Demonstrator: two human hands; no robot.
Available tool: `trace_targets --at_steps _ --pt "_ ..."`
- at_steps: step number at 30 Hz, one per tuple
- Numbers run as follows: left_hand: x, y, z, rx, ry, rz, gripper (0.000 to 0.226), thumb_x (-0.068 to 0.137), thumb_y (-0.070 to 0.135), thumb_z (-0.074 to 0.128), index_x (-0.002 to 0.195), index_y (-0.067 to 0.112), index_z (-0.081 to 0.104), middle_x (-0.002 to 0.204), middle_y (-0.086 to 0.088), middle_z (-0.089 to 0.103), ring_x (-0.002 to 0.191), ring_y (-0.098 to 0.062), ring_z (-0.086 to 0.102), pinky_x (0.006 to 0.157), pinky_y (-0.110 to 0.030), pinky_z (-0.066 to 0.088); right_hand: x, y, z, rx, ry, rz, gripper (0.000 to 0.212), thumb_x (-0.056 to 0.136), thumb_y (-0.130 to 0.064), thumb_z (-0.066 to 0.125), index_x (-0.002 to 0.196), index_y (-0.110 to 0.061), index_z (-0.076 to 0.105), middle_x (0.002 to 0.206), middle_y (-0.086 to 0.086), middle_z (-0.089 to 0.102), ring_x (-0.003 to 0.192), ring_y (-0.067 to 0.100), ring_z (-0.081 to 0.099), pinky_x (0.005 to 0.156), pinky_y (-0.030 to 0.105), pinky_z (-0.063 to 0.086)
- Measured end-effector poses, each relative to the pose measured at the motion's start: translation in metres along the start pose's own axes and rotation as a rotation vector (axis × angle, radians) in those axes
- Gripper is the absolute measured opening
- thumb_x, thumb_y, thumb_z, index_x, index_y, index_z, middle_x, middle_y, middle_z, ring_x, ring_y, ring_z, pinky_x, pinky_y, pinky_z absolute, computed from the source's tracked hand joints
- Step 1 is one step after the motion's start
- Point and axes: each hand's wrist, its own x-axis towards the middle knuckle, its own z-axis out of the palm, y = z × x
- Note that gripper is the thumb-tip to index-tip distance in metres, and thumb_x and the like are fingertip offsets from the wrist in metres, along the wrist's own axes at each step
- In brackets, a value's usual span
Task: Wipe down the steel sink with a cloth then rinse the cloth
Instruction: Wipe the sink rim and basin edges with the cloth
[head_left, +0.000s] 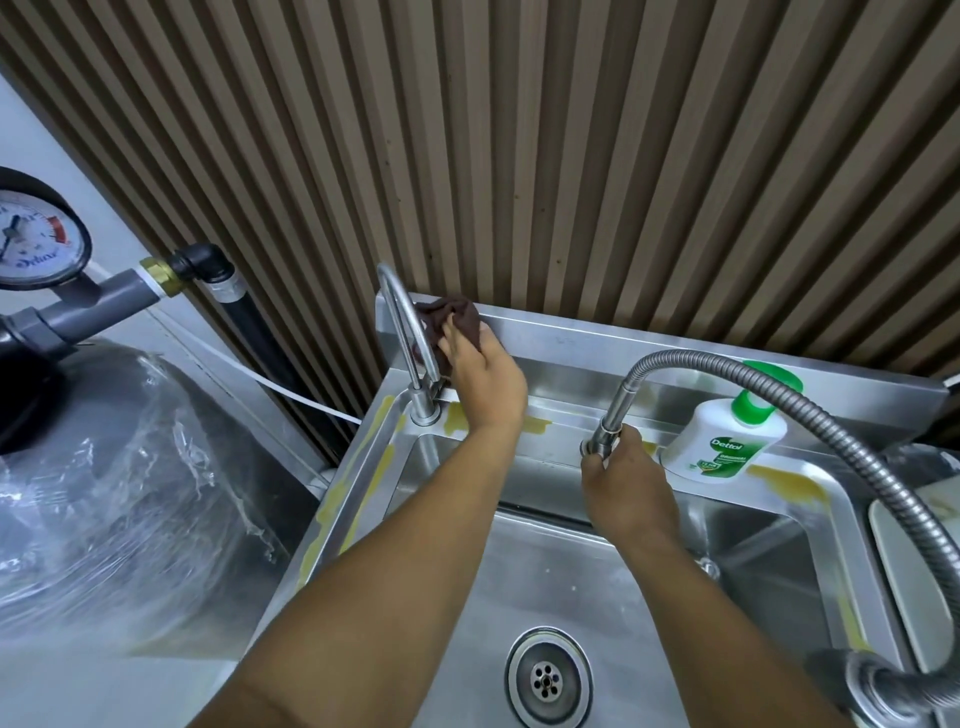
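Brown cloth (460, 314) gripped by L hand (483, 379); pressed to sink (571, 340) backsplash beside tap (402, 322). Hose nozzle (605, 441) gripped by R hand (623, 483).

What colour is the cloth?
Dark brown cloth, gripped by the left hand; head view.

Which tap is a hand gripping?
The flexible coiled-hose tap, its nozzle gripped by the right hand. The rigid gooseneck tap is not held; the left hand holds the cloth behind it.
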Motion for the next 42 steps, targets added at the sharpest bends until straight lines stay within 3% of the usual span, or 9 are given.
trace_targets --at_steps 5,9,12,16,20,28,31,35,42 --pt "-0.010 -0.007 0.004 -0.191 0.069 -0.132 0.043 0.106 0.033 0.040 0.144 0.018 0.050 0.139 -0.004 0.057 0.128 -0.022 0.051 0.108 -0.031 0.037 0.001 0.001 0.001 -0.012 -0.004 0.008 0.011 0.097 -0.030 0.050 0.107 -0.025 0.048 0.095 0.002 0.059 0.081 0.026 0.050 0.070 0.036 0.040" --pt "-0.009 -0.003 0.003 -0.272 0.156 -0.210 0.038 0.105 0.033 0.043 0.134 0.014 0.059 0.120 -0.002 0.065 0.113 -0.023 0.060 0.105 -0.042 0.046 0.002 0.001 0.003 0.001 0.004 0.014 0.010 0.097 -0.029 0.050 0.106 -0.026 0.047 0.100 0.005 0.064 0.081 0.027 0.051 0.069 0.036 0.040" --pt "-0.019 -0.003 0.004 -0.290 0.178 -0.234 0.036 0.106 0.030 0.044 0.133 0.011 0.058 0.112 0.000 0.061 0.110 -0.024 0.058 0.099 -0.033 0.045 0.001 0.001 0.003 0.007 0.008 0.013 0.009 0.097 -0.029 0.051 0.104 -0.025 0.047 0.101 0.007 0.065 0.088 0.032 0.057 0.070 0.037 0.040" --pt "-0.036 -0.011 0.015 -0.156 0.012 -0.112 0.037 0.106 0.027 0.043 0.138 0.014 0.056 0.127 -0.003 0.061 0.118 -0.022 0.054 0.097 -0.026 0.038 0.000 0.000 0.003 0.009 0.016 0.009 0.008 0.097 -0.030 0.051 0.101 -0.026 0.045 0.097 0.006 0.064 0.094 0.035 0.060 0.070 0.037 0.041" --pt "-0.045 -0.030 0.021 0.011 -0.172 0.005 0.042 0.105 0.032 0.040 0.144 0.021 0.049 0.148 -0.008 0.049 0.135 -0.026 0.045 0.113 -0.041 0.035 -0.001 0.000 0.002 0.020 0.017 -0.008 0.009 0.097 -0.029 0.051 0.102 -0.024 0.046 0.090 0.002 0.058 0.094 0.035 0.060 0.070 0.037 0.040" --pt "-0.015 -0.010 0.015 -0.228 0.113 -0.304 0.047 0.103 0.040 0.042 0.145 0.020 0.048 0.137 -0.006 0.057 0.124 -0.027 0.053 0.111 -0.045 0.040 0.000 0.002 0.002 0.040 -0.002 0.004 0.009 0.096 -0.027 0.049 0.104 -0.025 0.046 0.091 0.002 0.058 0.082 0.029 0.051 0.070 0.037 0.040" --pt "-0.001 -0.006 0.001 -0.301 0.203 -0.337 0.045 0.105 0.037 0.043 0.143 0.013 0.049 0.129 -0.004 0.056 0.116 -0.025 0.054 0.105 -0.036 0.042 0.000 0.003 0.002 0.043 -0.014 0.004 0.008 0.096 -0.026 0.048 0.104 -0.025 0.046 0.091 0.002 0.058 0.081 0.029 0.051 0.070 0.037 0.040" --pt "-0.013 -0.011 0.004 -0.263 0.158 -0.335 0.044 0.105 0.035 0.043 0.141 0.011 0.051 0.133 -0.008 0.058 0.120 -0.028 0.054 0.106 -0.039 0.042 -0.001 0.002 0.003 0.038 0.000 0.015 0.010 0.096 -0.026 0.048 0.106 -0.024 0.047 0.090 0.001 0.057 0.081 0.028 0.049 0.070 0.036 0.039" --pt "-0.033 0.022 0.028 -0.579 0.118 -0.701 0.031 0.101 0.032 0.050 0.128 0.019 0.059 0.121 -0.006 0.062 0.107 -0.027 0.060 0.101 -0.042 0.046 0.000 0.002 0.005 0.047 0.003 0.013 0.011 0.096 -0.026 0.049 0.106 -0.020 0.048 0.089 0.002 0.057 0.081 0.029 0.049 0.070 0.037 0.038"
